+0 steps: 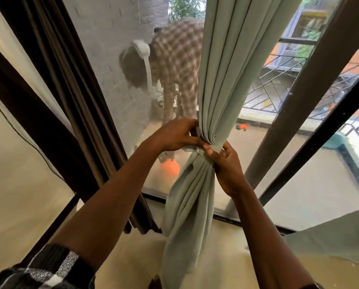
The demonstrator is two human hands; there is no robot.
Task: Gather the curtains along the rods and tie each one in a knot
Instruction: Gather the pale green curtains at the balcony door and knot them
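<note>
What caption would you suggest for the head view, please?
Left hand and right hand pinch the gathered green curtain at its waist.
</note>
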